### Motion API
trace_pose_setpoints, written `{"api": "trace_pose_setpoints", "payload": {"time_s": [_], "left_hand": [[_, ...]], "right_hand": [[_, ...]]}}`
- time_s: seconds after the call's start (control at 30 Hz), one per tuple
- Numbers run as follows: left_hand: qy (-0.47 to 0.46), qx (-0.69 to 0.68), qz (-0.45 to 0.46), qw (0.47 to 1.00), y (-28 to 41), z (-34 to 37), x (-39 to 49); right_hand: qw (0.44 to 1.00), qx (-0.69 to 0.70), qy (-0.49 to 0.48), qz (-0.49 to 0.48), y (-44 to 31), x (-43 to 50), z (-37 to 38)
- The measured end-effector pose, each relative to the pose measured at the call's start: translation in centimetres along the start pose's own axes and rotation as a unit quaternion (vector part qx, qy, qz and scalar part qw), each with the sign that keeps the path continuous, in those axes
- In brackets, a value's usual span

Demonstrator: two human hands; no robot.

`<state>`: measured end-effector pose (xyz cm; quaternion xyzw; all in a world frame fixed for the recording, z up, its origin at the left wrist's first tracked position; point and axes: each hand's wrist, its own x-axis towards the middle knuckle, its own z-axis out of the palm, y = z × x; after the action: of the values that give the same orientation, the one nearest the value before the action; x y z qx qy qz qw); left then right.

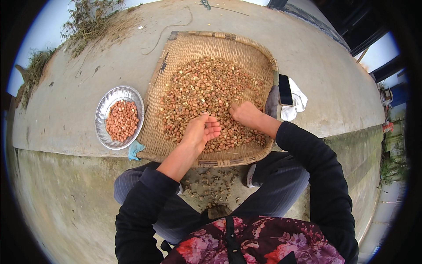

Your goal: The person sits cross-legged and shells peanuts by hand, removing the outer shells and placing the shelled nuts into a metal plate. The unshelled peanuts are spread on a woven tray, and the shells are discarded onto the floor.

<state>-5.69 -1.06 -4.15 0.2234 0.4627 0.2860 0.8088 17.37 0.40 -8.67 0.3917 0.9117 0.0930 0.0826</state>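
A woven bamboo winnowing basket (194,44) lies in front of me, its near rim by my knees. Over its middle spreads a heap of reddish-brown shelled peanuts (211,82) mixed with darker and paler bits. My left hand (203,129) is above the near part of the heap, palm partly up and fingers slightly curled; whether something small sits between thumb and forefinger cannot be made out. Just to its right, my right hand (244,115) touches the heap with fingers bent down, their tips hidden. A shiny metal bowl (103,109) holding reddish peanuts (122,121) stands left of the basket.
A black smartphone (285,90) and a white cloth (298,99) lie against the basket's right side. Light-blue plastic (135,150) is at its near left corner. Dark husk bits (214,184) litter the ground between my feet. A concrete ledge edge (75,155) runs under the basket. Dried plants (87,26) lie far left.
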Motion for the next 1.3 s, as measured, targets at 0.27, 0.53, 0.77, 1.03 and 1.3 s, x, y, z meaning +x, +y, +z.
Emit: {"api": "trace_pose_setpoints", "payload": {"time_s": [0.27, 0.53, 0.77, 1.03, 1.3], "left_hand": [[0.01, -0.002, -0.001, 1.0, 0.1, 0.0, -0.2], [0.003, 0.006, 0.002, 1.0, 0.2, 0.1, -0.3], [-0.001, 0.006, -0.002, 1.0, 0.1, 0.0, -0.2], [-0.008, -0.008, -0.007, 1.0, -0.3, 0.3, 0.1], [0.016, -0.088, -0.025, 0.996, -0.7, 0.7, 0.1]], "right_hand": [[0.991, 0.096, -0.015, 0.097, 1.1, -0.9, 0.3], [0.993, 0.094, 0.023, 0.067, 1.0, -1.0, -0.1], [0.995, 0.087, 0.015, 0.042, 0.5, -0.2, 0.6], [0.973, 0.146, 0.079, 0.159, 1.7, -1.2, 0.3], [0.65, 0.72, 0.017, 0.243, -2.5, 0.4, -7.3]]}}
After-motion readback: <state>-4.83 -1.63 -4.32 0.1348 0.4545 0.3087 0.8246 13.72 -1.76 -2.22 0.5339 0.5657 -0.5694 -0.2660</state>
